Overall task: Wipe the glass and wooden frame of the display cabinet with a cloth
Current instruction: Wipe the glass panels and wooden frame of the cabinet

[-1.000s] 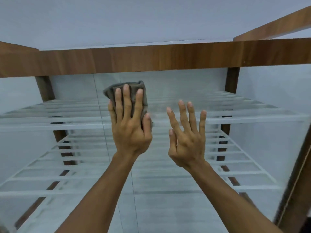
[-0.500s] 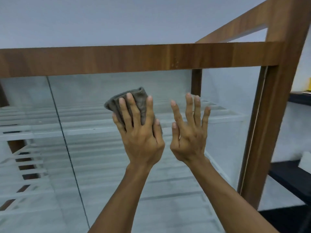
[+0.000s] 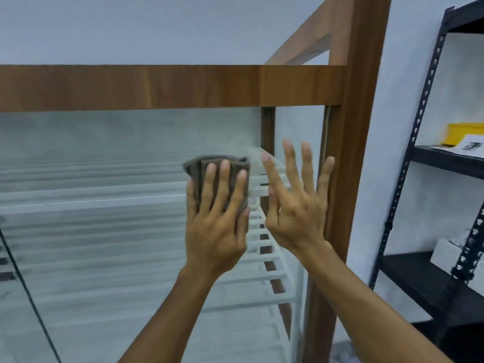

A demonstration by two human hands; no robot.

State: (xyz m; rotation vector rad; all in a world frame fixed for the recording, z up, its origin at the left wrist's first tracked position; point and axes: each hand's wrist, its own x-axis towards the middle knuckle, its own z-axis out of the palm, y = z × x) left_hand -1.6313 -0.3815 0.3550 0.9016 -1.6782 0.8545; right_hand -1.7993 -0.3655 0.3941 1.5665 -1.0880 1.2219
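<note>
Left hand (image 3: 217, 226) flat on the grey cloth (image 3: 217, 163), fingers straight, pressing it to the glass (image 3: 104, 153) below the wooden top rail (image 3: 170, 87). Right hand (image 3: 296, 205) is open, fingers spread, between cloth and side post (image 3: 348, 179). I can't tell if it touches. A black rack (image 3: 445, 159) stands to the right.
</note>
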